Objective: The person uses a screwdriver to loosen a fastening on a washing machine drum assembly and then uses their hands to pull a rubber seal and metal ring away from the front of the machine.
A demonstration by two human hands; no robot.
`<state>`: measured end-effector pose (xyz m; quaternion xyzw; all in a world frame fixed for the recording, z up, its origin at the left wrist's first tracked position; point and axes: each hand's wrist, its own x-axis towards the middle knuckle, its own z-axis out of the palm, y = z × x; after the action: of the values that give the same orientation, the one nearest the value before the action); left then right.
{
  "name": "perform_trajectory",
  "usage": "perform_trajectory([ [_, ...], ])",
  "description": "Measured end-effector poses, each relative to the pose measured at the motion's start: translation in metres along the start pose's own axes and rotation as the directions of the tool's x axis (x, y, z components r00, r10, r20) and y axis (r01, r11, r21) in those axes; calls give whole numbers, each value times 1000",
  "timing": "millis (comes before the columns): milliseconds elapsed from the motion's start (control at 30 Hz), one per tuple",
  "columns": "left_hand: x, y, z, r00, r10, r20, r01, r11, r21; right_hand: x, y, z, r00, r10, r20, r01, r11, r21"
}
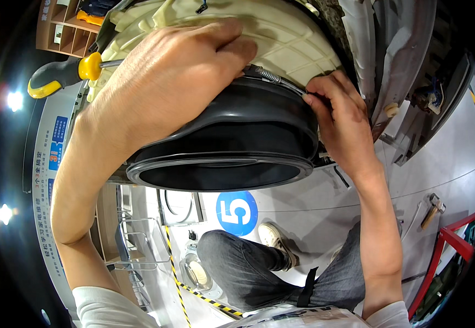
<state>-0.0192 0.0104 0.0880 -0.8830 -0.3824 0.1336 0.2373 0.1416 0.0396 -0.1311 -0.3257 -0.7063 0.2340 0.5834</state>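
A black rubber door gasket (pixel 221 117) bulges out from a cream plastic washing-machine tub (pixel 287 46). Along their seam runs a metal wire clamp with a coil spring (pixel 268 75). My right hand (pixel 342 117) pinches this clamp at the gasket's right shoulder. My left hand (pixel 185 76) is closed over the seam at the upper left, its knuckles beside the spring; its fingertips are hidden. A screwdriver (pixel 62 75) with a grey and yellow handle sticks out to the left, its shaft passing behind my left hand, so its tip is out of sight.
Grey metal panels (pixel 393 49) stand right of the tub. On the floor lie a hammer (pixel 433 210) and a red-framed bin (pixel 456 240) at the right. A wire rack (pixel 142 240) and a round machine part (pixel 196 273) are at the lower left, by striped tape.
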Motion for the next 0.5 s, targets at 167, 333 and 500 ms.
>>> perform_trajectory([
  [167, 2, -4, 1, 999, 28, 23, -29, 1000, 6, 1, -2, -1, 1000, 8, -1, -8, 1000, 17],
  [333, 2, -2, -2, 997, 49, 53, -50, 999, 8, -1, 1, 0, 999, 35, 2, -35, 999, 8],
  [500, 2, -3, -3, 998, 50, 35, -50, 999, 1, -1, -1, -2, 998, 57, 31, -57, 998, 4],
])
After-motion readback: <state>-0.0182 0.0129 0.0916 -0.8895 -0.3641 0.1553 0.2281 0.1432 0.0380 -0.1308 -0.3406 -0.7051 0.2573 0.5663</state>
